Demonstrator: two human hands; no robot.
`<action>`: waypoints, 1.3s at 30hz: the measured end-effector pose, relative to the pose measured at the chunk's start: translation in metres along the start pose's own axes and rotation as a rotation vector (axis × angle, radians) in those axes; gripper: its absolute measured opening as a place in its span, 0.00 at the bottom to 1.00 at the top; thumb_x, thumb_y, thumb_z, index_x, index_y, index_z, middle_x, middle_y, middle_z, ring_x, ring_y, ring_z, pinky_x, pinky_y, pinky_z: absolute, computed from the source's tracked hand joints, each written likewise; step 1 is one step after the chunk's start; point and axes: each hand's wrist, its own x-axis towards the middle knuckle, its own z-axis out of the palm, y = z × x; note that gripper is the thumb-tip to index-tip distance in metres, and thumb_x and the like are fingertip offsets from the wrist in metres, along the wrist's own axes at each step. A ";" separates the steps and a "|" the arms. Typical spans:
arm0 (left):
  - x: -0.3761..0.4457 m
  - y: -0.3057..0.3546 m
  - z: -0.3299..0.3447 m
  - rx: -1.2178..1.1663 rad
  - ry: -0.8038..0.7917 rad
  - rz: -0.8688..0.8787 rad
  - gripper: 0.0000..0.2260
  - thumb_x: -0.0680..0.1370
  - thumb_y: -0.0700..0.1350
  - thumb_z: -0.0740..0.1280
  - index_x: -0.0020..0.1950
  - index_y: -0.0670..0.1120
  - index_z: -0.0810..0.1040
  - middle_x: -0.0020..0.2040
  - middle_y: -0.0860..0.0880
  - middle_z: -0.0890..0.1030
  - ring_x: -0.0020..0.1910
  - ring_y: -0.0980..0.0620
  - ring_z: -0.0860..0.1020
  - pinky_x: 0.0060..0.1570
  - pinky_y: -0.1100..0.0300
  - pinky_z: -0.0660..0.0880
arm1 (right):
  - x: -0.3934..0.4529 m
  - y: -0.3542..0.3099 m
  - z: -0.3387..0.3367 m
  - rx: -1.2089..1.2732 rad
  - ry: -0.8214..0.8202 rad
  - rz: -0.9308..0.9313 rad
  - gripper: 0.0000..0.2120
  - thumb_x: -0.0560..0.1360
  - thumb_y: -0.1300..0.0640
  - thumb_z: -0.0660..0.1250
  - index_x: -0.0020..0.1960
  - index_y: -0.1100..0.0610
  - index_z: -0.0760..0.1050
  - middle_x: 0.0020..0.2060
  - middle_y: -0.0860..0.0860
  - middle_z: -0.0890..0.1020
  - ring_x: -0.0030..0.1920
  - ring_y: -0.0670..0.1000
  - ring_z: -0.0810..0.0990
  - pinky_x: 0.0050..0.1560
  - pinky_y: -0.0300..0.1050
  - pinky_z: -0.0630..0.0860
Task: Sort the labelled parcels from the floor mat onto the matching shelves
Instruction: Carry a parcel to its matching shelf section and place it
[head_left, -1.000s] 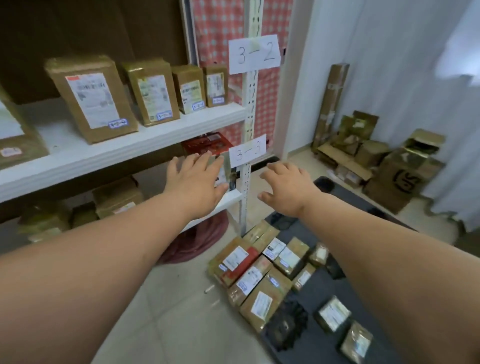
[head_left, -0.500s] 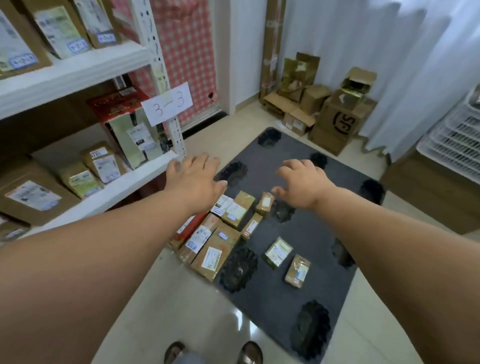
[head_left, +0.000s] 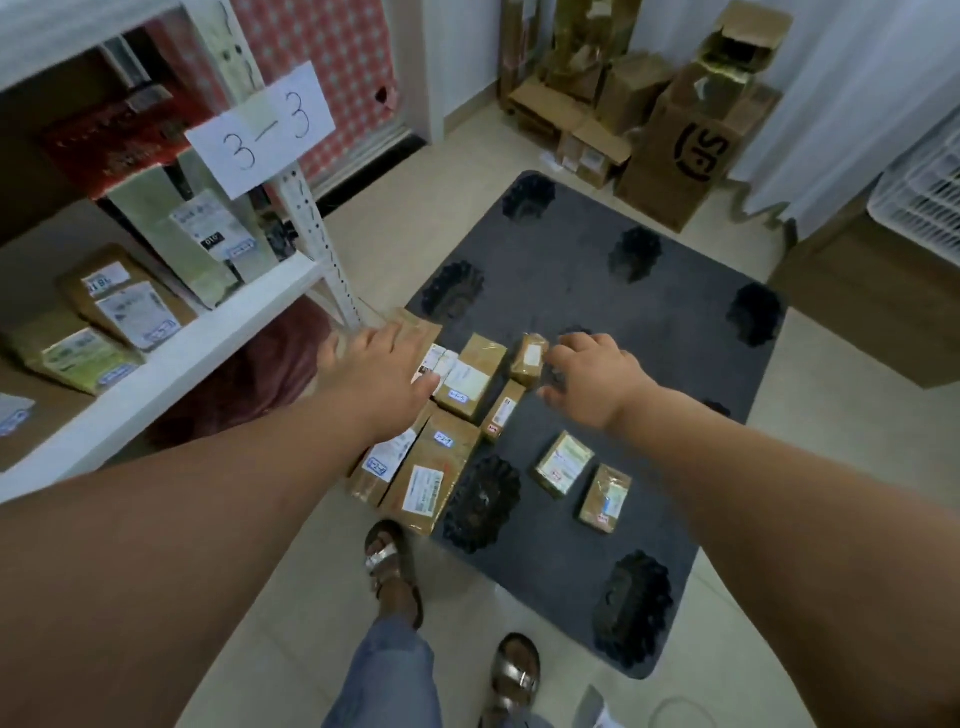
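Observation:
Several brown labelled parcels lie on the dark grey floor mat (head_left: 597, 322), clustered at its left edge. My left hand (head_left: 382, 371) hovers over the left parcels with fingers relaxed, holding nothing. My right hand (head_left: 592, 379) hangs empty, fingers loosely curled, beside a small parcel (head_left: 530, 358). A medium parcel (head_left: 470, 376) lies between the hands. A long parcel (head_left: 431, 473) lies nearer me, and two small parcels (head_left: 563, 462) (head_left: 605, 499) lie apart to the right. The white shelf (head_left: 171, 353) tagged 3-3 (head_left: 260, 130) holds several parcels.
My sandalled feet (head_left: 395, 571) stand on the tile floor near the mat's front-left corner. Cardboard boxes (head_left: 680, 150) are stacked at the back against a white curtain. A white slatted rack (head_left: 930, 202) and a brown box stand at the right. A red bundle lies under the shelf.
The view has dropped from the shelves down to the floor mat. Both hands have moved down and now hang just above the parcels; my feet have come into view.

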 end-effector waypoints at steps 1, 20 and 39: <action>0.014 -0.008 0.005 0.000 -0.020 0.001 0.27 0.82 0.62 0.49 0.80 0.55 0.52 0.80 0.51 0.55 0.78 0.46 0.54 0.74 0.39 0.49 | 0.012 -0.004 0.003 0.008 -0.027 0.016 0.24 0.80 0.44 0.59 0.74 0.51 0.65 0.74 0.53 0.64 0.72 0.60 0.61 0.68 0.57 0.64; 0.212 -0.048 0.151 -0.110 -0.408 0.010 0.24 0.82 0.60 0.53 0.76 0.52 0.63 0.74 0.47 0.67 0.73 0.42 0.64 0.72 0.42 0.58 | 0.196 -0.004 0.141 0.277 -0.377 0.223 0.22 0.81 0.50 0.58 0.74 0.53 0.64 0.70 0.57 0.68 0.69 0.62 0.64 0.69 0.57 0.66; 0.321 -0.018 0.340 -0.061 -0.537 -0.029 0.20 0.80 0.53 0.62 0.71 0.51 0.67 0.69 0.47 0.71 0.68 0.41 0.69 0.62 0.46 0.67 | 0.324 0.013 0.322 0.586 -0.416 0.265 0.26 0.80 0.58 0.62 0.76 0.57 0.58 0.69 0.59 0.71 0.65 0.60 0.72 0.51 0.44 0.68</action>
